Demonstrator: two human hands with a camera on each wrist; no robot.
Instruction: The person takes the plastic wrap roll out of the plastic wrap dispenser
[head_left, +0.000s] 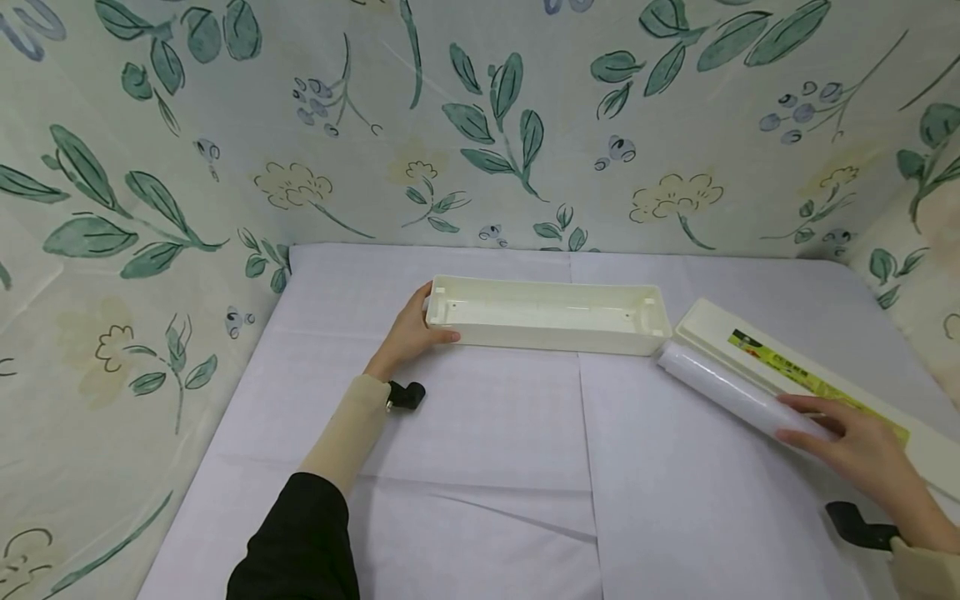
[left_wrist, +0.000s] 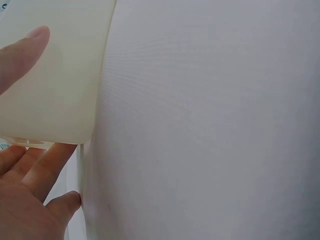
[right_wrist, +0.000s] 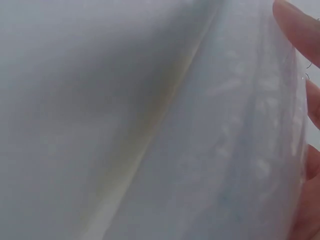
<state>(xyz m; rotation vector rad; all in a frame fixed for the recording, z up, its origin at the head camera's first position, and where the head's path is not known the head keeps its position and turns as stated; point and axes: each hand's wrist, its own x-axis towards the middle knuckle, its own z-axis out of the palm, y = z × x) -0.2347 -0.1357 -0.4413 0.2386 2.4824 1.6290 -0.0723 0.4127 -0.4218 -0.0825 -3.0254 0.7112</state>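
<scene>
A long cream plastic box [head_left: 555,337], open at the top, lies across the far part of the table. My left hand [head_left: 411,333] grips its left end, thumb on the near side and fingers round the end; the left wrist view shows the thumb [left_wrist: 30,52] against the box wall [left_wrist: 65,95]. At the right, my right hand [head_left: 862,450] holds a roll of clear plastic film [head_left: 727,392] between thumb and fingers. The film's glossy surface [right_wrist: 225,130] fills much of the right wrist view. Behind the roll lies a long cream lid [head_left: 705,321] with a yellow-green label [head_left: 795,371].
A white cloth [head_left: 465,517] with fold creases covers the table. Behind and to the left hangs a curtain [head_left: 360,192] printed with leaves and flowers. The lid reaches towards the table's right side, its left end close to the box's right end.
</scene>
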